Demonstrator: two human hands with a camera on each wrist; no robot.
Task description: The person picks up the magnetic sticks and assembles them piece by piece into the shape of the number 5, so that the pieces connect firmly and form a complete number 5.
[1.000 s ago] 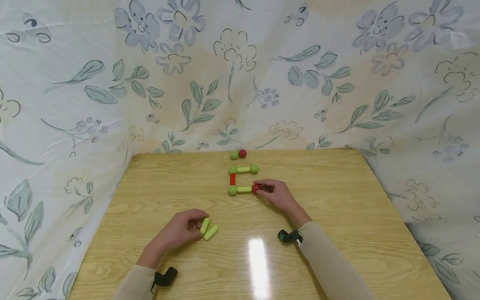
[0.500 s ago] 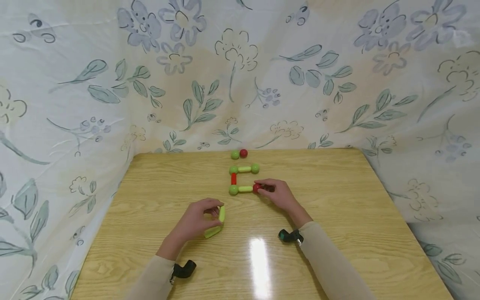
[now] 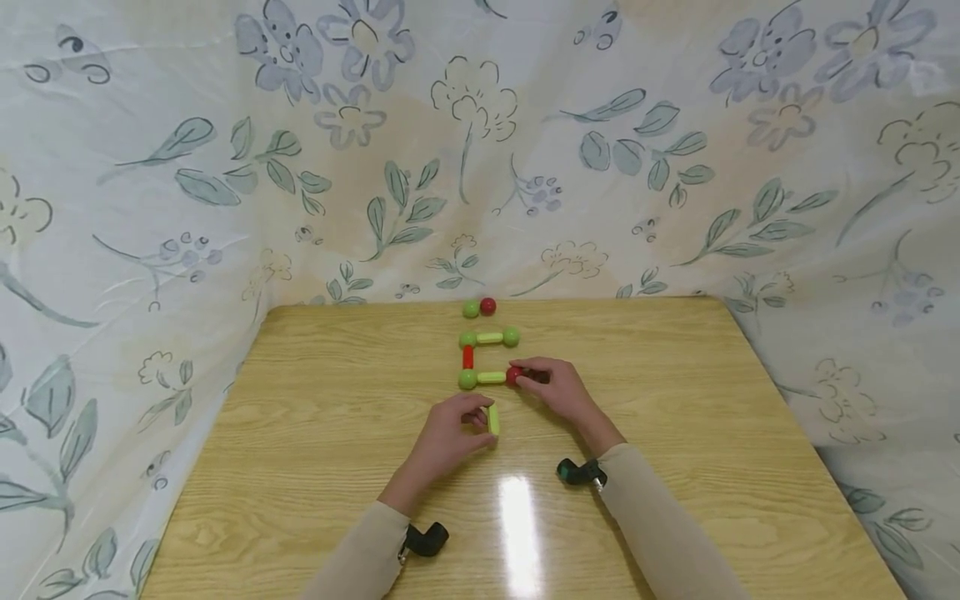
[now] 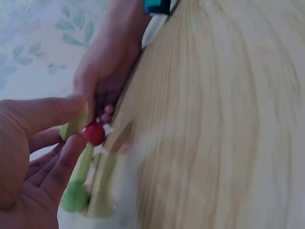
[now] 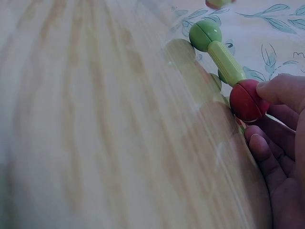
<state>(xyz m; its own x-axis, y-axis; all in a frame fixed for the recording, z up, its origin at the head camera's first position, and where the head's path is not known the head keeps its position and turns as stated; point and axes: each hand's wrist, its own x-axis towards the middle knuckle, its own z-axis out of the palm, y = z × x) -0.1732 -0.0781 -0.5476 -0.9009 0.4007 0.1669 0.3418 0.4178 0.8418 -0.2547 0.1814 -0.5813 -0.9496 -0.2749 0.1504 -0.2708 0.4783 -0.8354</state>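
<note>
My left hand (image 3: 448, 435) pinches a yellow-green magnetic rod (image 3: 492, 420) between thumb and fingers, just below the laid-out pieces. In the left wrist view the rod (image 4: 74, 125) appears close to the red ball (image 4: 94, 133). My right hand (image 3: 561, 390) grips that red ball (image 3: 513, 375) between thumb and fingertips. From the ball, a yellow-green rod (image 3: 491, 377) runs left to a green ball (image 3: 468, 379). A red rod (image 3: 468, 357) joins it to an upper green ball (image 3: 467, 340), which carries another yellow-green rod (image 3: 490, 338) ending in a green ball (image 3: 512, 336).
A loose green ball (image 3: 470, 309) and a red ball (image 3: 488, 306) sit side by side near the back edge of the wooden table (image 3: 337, 358). Floral cloth (image 3: 315, 233) hangs behind and beside the table. A second loose rod is not visible now.
My left hand has moved right, carrying a yellow-green rod toward the red ball. Another rod, seen earlier beside it, is out of sight. My right hand has stayed on the red ball.
</note>
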